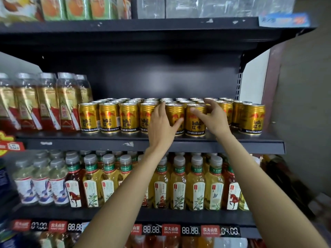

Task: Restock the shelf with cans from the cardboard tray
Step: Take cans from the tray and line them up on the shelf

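Several gold Red Bull cans (109, 118) stand in rows on the dark middle shelf (232, 143). My left hand (162, 125) is wrapped around one front-row can (176, 111): the thumb lies across its front and the fingers run up its left side. My right hand (213, 119) holds the neighbouring front-row can (196, 125), thumb on its upper front and fingers curled over the tops behind it. Both cans stand upright on the shelf, side by side. The cardboard tray is out of view.
Tall bottles with gold and red labels (44, 104) fill the shelf left of the cans. One more can (253, 119) stands at the shelf's right end. The shelf below holds tea bottles (196, 183) above price tags (189, 230). A wall (304, 104) stands to the right.
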Available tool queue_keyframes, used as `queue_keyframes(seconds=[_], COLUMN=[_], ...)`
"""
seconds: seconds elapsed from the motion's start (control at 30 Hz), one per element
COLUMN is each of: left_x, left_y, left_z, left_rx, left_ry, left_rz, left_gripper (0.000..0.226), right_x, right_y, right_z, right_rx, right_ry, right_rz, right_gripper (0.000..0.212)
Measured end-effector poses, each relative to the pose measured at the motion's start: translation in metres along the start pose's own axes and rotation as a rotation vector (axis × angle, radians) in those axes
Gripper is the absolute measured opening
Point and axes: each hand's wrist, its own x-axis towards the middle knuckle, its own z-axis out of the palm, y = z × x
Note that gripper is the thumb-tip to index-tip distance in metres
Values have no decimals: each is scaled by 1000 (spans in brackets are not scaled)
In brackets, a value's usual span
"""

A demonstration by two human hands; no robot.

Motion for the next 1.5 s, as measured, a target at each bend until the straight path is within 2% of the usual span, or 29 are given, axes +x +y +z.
queue_keyframes(seconds=[0.13,0.37,0.7,0.87,1.0,1.1,1.3,1.5], left_x=[-5,9,12,9,-7,-12,11,20], left_y=[-15,-34,-39,-38,-35,-33,-30,-38], left_z=[-4,-11,-6,-9,-16,-19,-19,-19], left_rx=[215,430,305,187,-15,24,353,290], left_ry=[15,10,-4,-15,171,248,-42,-92], left_rz=[201,248,241,236,220,235,345,371], left_gripper=[91,91,89,83,54,46,83,80], right_x=[-19,-13,-5,-14,-36,-48,-39,-34], right_y=[13,8,8,10,11,13,9,13], right_z=[4,17,28,22,17,21,31,31], right_rx=[-166,-240,-333,-289,-222,-263,-424,-451], right_ry=[-33,-7,-3,2,196,251,83,65], right_rz=[-22,-10,-9,-54,-211,-279,-150,-144], right_gripper=[85,87,87,92,73,60,73,77])
